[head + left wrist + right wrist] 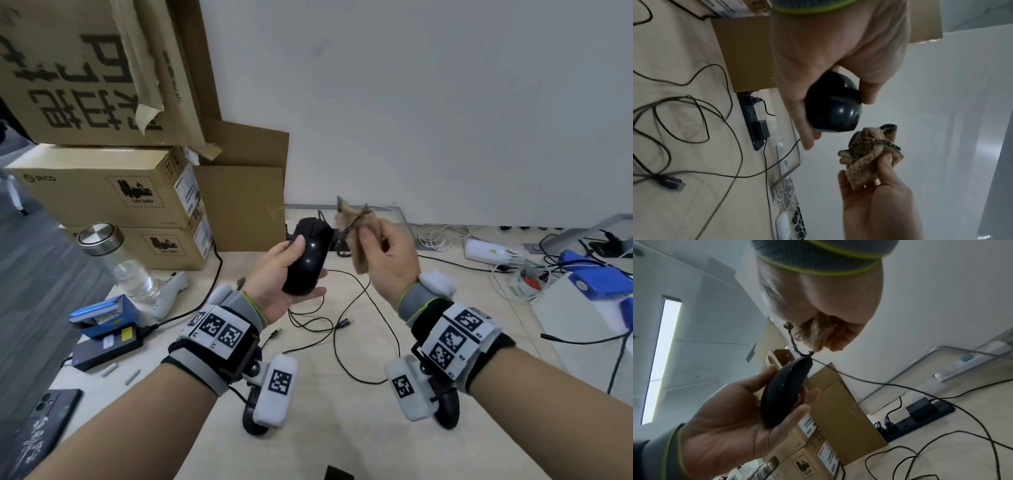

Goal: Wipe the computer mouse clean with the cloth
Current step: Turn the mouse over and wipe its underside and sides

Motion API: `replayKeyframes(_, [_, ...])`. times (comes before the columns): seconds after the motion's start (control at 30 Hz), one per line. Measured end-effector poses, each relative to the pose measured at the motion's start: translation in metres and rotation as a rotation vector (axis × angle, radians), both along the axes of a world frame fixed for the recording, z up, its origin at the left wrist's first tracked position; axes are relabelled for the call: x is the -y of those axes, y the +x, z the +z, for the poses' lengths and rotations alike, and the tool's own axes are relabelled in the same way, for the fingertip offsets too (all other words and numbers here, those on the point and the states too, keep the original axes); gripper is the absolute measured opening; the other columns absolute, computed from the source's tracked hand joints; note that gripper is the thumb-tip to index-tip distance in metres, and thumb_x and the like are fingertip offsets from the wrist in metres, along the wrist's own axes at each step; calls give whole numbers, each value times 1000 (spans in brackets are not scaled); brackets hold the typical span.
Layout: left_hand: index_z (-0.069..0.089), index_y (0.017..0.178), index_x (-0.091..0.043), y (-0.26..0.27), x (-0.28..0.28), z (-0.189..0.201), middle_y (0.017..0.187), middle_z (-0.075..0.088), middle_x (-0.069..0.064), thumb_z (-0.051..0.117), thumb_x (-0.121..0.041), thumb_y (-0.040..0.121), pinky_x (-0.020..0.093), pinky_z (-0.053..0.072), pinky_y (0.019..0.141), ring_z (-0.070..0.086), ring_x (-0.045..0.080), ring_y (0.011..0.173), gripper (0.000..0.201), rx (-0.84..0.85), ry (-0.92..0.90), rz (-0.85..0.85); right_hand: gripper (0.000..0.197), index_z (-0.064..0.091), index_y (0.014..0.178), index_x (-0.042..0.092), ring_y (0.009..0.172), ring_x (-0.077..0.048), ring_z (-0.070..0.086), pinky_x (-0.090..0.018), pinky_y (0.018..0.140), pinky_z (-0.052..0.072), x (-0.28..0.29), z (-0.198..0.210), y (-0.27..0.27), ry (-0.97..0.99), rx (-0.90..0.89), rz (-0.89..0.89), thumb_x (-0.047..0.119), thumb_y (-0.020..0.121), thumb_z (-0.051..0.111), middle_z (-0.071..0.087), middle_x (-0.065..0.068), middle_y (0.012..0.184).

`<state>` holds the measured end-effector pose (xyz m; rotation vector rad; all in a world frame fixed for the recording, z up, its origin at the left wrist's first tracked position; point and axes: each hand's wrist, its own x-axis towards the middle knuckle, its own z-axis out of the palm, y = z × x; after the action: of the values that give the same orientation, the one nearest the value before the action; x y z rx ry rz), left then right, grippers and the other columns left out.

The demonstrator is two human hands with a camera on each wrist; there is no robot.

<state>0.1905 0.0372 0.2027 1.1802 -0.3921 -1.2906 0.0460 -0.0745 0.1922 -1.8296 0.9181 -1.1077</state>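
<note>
Both hands raised: left hand cradles mouse, right hand pinches cloth.

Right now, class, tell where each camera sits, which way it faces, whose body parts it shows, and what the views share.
Head: worn high, looking down at the table; both forearms, left hand, right hand.
Left wrist: looks along the left hand at the mouse; right hand opposite.
Right wrist: looks along the right hand at the cloth; left hand opposite.
Shared: mouse and cloth appear in all three.
</note>
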Motion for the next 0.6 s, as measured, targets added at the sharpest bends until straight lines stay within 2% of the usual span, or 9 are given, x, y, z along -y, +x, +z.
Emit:
replayKeyframes(0.03, [52,117,-13,-1,-2,0,109,62,13,55,-36,95,50,59,74,68,35,95,32,-9,-8,-14,35,64,80,12,71,-18,58,-35,70,50,3,1,-2,-12,-17,-40,43,88,49,64,-15,78])
replayKeyframes(0.1, [49,120,-16,-4,-5,0,116,62,16,55,-34,95,50,58,74,69,37,93,32,20,-16,-31,38,65,79,7,82,5,50,-9,77,37,2,8,-6,-61,-47,-97,40,87,47,60,-18,92])
replayKeyframes(0.13, [49,121,-16,-6,-6,0,118,61,19,54,-38,94,48,59,74,69,35,89,34,42,-19,-43,37,66,82,6,86,10,47,-3,79,32,1,10,-5,-84,-38,-113,37,87,47,59,-17,99])
replayKeyframes(0.17, [50,123,-15,-7,-7,0,120,61,21,51,-45,94,45,58,73,69,34,86,41,55,-21,-56,36,68,87,6,91,11,47,-2,84,32,1,12,-4,-99,-10,-121,35,88,47,59,-16,107])
replayKeyframes(0.27, [56,127,-17,-12,-4,2,123,65,19,30,-71,89,47,54,82,67,35,93,71,-4,-24,-78,35,68,107,7,117,-12,53,-19,105,36,-7,11,4,-132,0,-27,30,90,48,58,-10,128])
replayKeyframes(0.37, [60,127,-10,-19,3,11,124,66,18,17,-82,83,53,47,100,62,36,115,94,-195,-95,-48,29,65,115,9,124,-21,48,-25,111,31,-35,3,12,-357,-136,279,20,94,46,58,-12,131])
replayKeyframes(0.47, [72,107,-3,-21,6,20,109,71,16,16,-83,83,41,53,94,69,27,104,101,-343,-146,-14,36,61,121,8,137,-33,38,-46,116,24,-55,-15,15,-663,-257,358,28,100,41,53,-15,139])
replayKeyframes(0.53, [71,110,-8,-22,6,21,108,73,13,11,-84,82,44,55,91,70,25,101,101,-268,-135,-45,41,60,125,12,140,-30,34,-53,115,21,-42,-16,14,-632,-296,315,35,100,37,51,-13,142])
replayKeyframes(0.6, [63,126,-16,-25,5,18,120,69,11,5,-86,78,51,52,92,67,29,109,102,-116,-82,-101,36,61,120,20,138,-23,36,-50,115,24,-27,-6,16,-472,-257,266,32,98,36,54,-8,138])
